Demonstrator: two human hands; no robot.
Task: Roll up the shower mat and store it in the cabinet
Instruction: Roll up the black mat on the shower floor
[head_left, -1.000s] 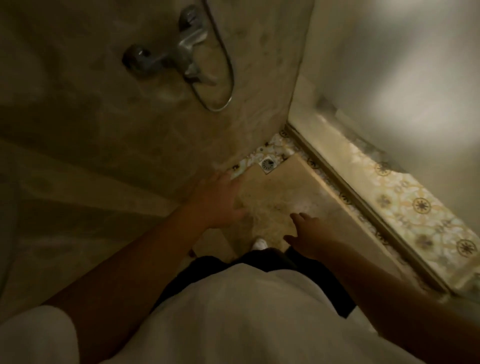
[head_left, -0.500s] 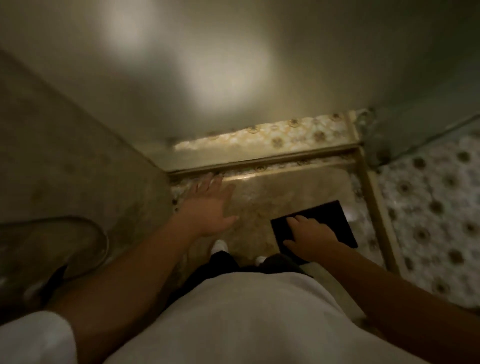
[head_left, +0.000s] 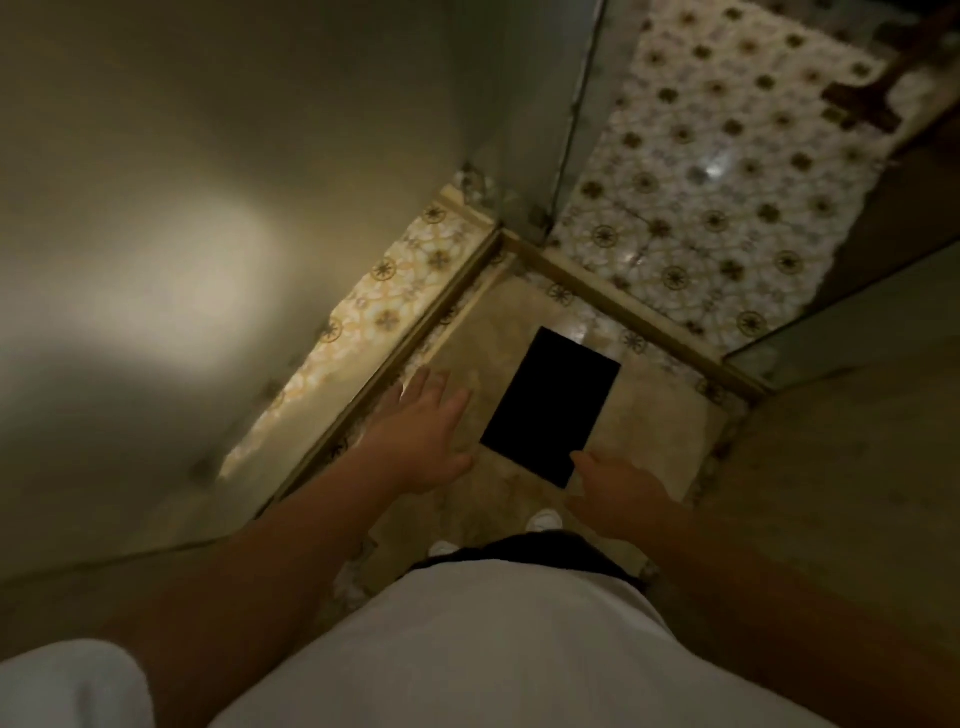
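Dim shower stall; beige shower mat (head_left: 639, 410) lies flat. My left hand (head_left: 423, 436) and right hand (head_left: 615, 486), spread, empty: pinch one edge, roll tightly.

Your left hand (head_left: 422, 435) is spread flat, fingers apart, above the beige shower mat (head_left: 644, 415). Your right hand (head_left: 618, 488) is held open at the near corner of a black rectangle (head_left: 550, 405) lying on the mat.
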